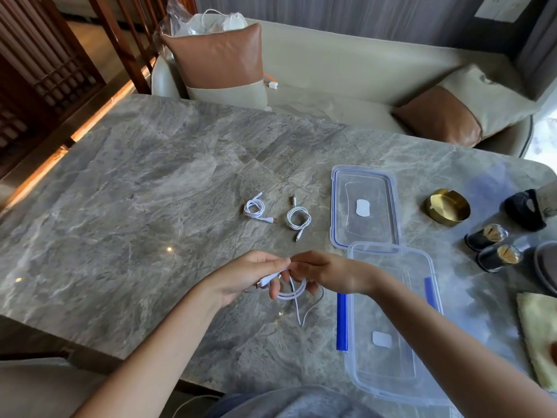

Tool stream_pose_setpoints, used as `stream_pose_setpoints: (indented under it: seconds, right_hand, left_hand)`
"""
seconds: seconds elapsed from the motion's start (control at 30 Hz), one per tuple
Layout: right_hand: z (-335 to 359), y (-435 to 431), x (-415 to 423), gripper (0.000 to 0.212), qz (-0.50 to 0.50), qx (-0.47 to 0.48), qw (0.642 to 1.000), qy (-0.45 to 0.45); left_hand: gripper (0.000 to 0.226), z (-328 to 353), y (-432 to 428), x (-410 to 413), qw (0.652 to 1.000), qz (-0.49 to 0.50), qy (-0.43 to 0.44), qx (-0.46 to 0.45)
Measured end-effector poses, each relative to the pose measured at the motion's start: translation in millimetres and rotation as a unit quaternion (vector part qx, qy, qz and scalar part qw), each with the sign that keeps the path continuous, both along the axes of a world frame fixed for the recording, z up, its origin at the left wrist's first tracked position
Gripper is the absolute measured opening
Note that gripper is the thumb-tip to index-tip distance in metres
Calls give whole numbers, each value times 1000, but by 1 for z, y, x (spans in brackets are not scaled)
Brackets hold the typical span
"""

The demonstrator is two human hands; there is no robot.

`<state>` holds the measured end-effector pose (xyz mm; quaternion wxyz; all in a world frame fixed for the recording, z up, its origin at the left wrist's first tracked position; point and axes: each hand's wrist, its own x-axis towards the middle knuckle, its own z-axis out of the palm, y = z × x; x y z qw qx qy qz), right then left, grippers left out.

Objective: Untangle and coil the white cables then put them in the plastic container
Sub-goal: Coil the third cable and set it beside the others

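Both my hands hold one white cable (291, 294) above the grey marble table (135, 191). My left hand (250, 276) grips the plug end and part of the coil. My right hand (325, 273) pinches the cable's loops from the right. A loose tail hangs down and touches the table. Two coiled white cables lie further back: one (255, 209) on the left, another (298, 218) to its right. The clear plastic container (391, 321) with blue clips stands to the right of my hands, with nothing inside. Its lid (363, 206) lies flat behind it.
A gold bowl (448, 207), a dark holder (524, 209) and two dark jars (494, 245) stand at the right. A yellow cloth (539, 336) lies at the right edge. A sofa with cushions (223, 61) sits beyond the table.
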<state>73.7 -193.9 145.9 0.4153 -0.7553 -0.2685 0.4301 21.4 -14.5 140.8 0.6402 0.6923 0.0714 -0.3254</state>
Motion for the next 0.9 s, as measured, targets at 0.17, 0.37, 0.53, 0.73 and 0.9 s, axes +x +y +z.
stream_pose_setpoints:
  seconds: [0.17,0.37,0.53,0.73,0.9]
  right_hand:
    - [-2,1,3,27,-67,26,996,-45]
    - [-13,2,-5,24,-152,46,984,-81]
    - [-20,12,-12,28,-205,45,975,-77]
    - [-18,17,-8,32,-203,24,974,-96]
    - [-7,6,3,27,-29,-37,989,-140]
  left_hand:
    - [31,-6,-9,0,994,105,-27,3]
    - [27,-12,-23,-5,962,268,-35,-32]
    - [28,-21,-38,-14,920,382,-67,-54]
    - [28,-25,-33,-10,942,327,-43,-58]
    - [36,-17,-6,-6,983,149,15,-103]
